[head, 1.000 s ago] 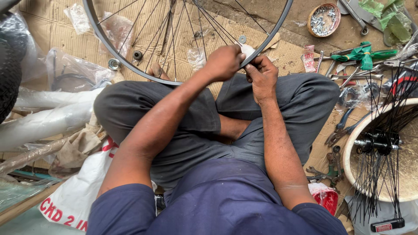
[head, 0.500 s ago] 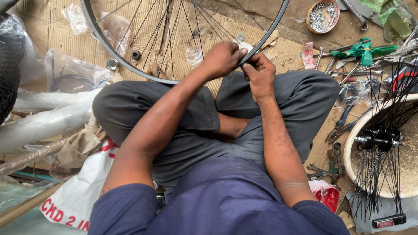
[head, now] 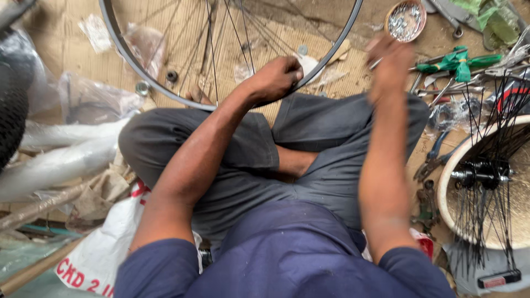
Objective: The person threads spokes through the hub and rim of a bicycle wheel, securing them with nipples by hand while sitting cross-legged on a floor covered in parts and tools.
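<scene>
A bicycle wheel rim with thin spokes stands on cardboard in front of my crossed legs. My left hand is closed around the rim's near edge, just above my knee. My right hand is off the rim and raised to the right, blurred by motion. It is just below a small round bowl of little metal parts. A thin grey sliver shows at its lower edge, and the blur hides whether it holds anything.
Green-handled tools and pliers lie at the right. A hub with loose black spokes rests in a pale round basin. Clear plastic wrapping, a black tyre and a white bag crowd the left.
My right hand has let go of the rim and swung up and to the right toward the bowl. My left hand still grips the rim.
</scene>
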